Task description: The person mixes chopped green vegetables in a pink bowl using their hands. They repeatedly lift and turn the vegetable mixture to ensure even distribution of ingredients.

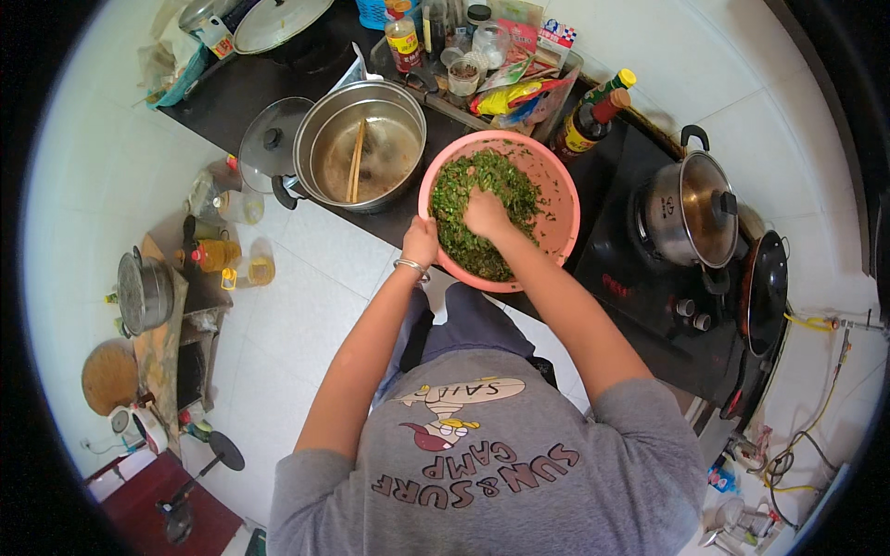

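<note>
At the desk (211,107) edge, the left hand (421,243) holds the pink basin (558,190) by its rim, probably for steadiness, while the right hand (484,213) is inside the chopped greens (451,196), its opening impossible to tell.

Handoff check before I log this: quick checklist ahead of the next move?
1. Left hand on rim of pink basin: ok, left side.
2. Right hand in chopped greens: ok.
3. Right-hand grip: cannot tell, fingers buried.
4. Basin fully supported by counter: cannot tell, underside hidden.
5. Chopsticks out of basin: ok, inside open pot.
6. Greens all off basin wall: not ok, bits cling.
</note>
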A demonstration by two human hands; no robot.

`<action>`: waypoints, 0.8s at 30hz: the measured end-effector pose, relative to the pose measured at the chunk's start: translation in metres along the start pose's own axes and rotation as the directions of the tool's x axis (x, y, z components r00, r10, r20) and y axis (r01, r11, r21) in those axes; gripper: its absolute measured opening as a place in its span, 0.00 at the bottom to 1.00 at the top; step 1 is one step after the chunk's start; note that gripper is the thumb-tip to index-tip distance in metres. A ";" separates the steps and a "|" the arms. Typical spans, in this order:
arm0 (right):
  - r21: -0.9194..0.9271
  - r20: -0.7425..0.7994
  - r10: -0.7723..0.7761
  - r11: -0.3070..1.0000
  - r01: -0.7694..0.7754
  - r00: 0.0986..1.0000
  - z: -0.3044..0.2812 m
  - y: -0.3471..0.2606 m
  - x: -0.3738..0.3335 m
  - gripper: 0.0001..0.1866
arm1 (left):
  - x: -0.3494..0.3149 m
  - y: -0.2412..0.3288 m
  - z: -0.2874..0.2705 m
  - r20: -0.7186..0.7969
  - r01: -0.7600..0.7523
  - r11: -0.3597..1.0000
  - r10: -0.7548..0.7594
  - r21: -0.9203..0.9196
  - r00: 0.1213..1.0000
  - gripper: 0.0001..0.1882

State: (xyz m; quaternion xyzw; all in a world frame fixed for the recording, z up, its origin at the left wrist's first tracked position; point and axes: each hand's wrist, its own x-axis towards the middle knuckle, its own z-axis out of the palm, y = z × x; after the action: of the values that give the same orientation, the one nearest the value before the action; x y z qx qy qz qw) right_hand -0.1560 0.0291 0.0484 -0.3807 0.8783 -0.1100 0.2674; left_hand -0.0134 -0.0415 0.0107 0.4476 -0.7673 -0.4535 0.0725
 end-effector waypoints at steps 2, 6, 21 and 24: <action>-0.003 0.151 0.003 1.000 -0.002 0.989 -0.009 0.016 0.018 0.27 | 0.004 -0.001 0.005 0.014 0.002 1.000 -0.002 -0.019 1.000 0.19; 0.317 0.209 -0.134 0.946 0.063 0.969 -0.065 0.028 -0.004 0.24 | 0.006 -0.011 0.002 -0.015 0.017 1.000 -0.017 0.006 1.000 0.19; 0.799 0.393 0.484 0.241 -0.551 0.782 -0.015 0.104 0.034 0.19 | 0.000 -0.003 0.004 -0.034 0.054 0.998 -0.055 -0.028 0.998 0.20; 0.828 0.294 0.430 0.332 -0.453 0.853 -0.031 0.081 -0.005 0.18 | 0.002 -0.007 0.004 -0.042 0.052 0.998 -0.053 -0.016 0.998 0.19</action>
State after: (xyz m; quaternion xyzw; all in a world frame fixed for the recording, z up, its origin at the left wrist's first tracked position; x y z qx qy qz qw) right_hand -0.2195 0.0881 0.0439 0.0623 0.7606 -0.4618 0.4520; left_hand -0.0120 -0.0414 0.0025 0.4767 -0.7501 -0.4513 0.0802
